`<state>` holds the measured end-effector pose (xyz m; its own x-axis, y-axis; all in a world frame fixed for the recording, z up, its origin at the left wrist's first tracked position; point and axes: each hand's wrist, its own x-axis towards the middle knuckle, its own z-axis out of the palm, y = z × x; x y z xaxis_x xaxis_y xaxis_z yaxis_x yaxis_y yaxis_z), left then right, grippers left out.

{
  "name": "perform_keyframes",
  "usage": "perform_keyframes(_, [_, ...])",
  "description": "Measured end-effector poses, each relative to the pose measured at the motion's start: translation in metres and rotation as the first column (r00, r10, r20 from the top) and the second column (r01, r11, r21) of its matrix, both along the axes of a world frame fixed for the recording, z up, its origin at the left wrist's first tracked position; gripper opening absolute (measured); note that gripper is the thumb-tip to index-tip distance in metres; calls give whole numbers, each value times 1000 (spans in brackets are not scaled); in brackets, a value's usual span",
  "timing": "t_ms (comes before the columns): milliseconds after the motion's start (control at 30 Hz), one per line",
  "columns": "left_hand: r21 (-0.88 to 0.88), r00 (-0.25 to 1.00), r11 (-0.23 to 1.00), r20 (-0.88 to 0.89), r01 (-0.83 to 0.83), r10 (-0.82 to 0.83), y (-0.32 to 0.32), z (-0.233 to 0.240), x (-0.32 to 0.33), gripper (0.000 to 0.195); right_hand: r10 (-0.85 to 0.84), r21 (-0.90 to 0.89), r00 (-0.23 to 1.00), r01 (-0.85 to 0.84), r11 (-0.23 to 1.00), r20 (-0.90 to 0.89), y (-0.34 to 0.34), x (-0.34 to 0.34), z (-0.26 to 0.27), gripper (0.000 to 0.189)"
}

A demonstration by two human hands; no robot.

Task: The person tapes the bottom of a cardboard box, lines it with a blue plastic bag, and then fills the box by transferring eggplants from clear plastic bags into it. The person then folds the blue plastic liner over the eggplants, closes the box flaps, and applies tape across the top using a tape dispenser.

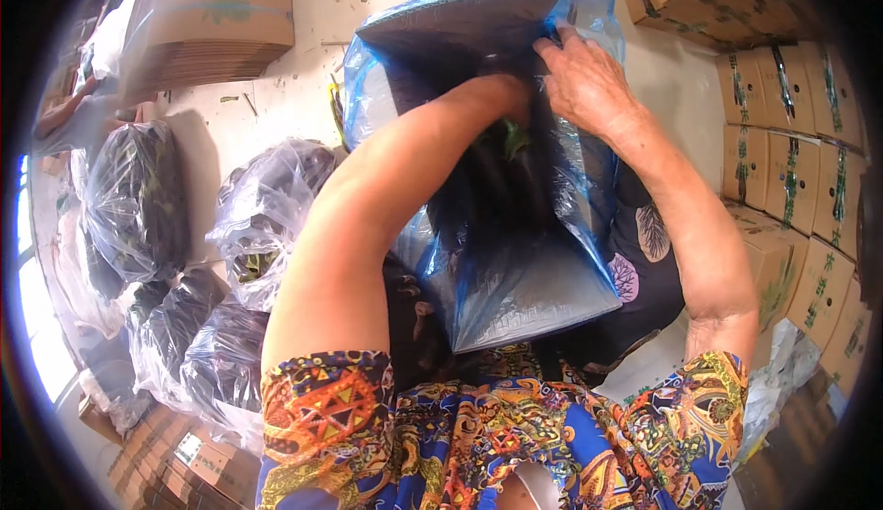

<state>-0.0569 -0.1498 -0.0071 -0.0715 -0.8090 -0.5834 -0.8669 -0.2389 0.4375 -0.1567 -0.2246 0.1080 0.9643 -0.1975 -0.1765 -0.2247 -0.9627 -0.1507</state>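
Observation:
An open cardboard box (545,296) lined with blue-tinted plastic film stands between my knees, its flaps spread. Dark, glossy produce that looks like eggplants (493,196) lies inside, with a green stem end showing. My left hand (507,93) reaches down into the box; its fingers are hidden in shadow, so what they touch cannot be seen. At the box's upper right, my right hand (586,82) rests with bent fingers on the edge of the film and flap. Whether it pinches the film is not clear.
Clear plastic bags of dark produce (138,199) lie on the floor at the left, more bags (269,213) nearer. Flattened cartons (207,20) are stacked at the upper left. Closed cardboard boxes (793,165) are piled at the right. Another person's arm (65,113) shows at the far left.

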Motion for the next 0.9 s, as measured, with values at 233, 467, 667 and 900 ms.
perform_keyframes(233, [-92, 991, 990, -81, -110, 103, 3, -60, 16, 45, 9, -24, 1000, -9, 1000, -23, 7, 4, 8, 40])
perform_keyframes(467, [-572, 711, 688, 694, 447, 114, 68, -23, -10, 35, 12, 6, 999, -12, 1000, 41, 5, 1, 0, 30])
perform_keyframes(667, [-600, 791, 596, -604, -533, 98, 154, 166, 7, 10, 70, -73, 998, -70, 995, -8, -17, -14, 1, 35])
perform_keyframes(900, [-93, -196, -250, -388, -964, 901, 426, 46, -7, 19, 135, -32, 986, -132, 991, 96, 37, -6, 93, 24])
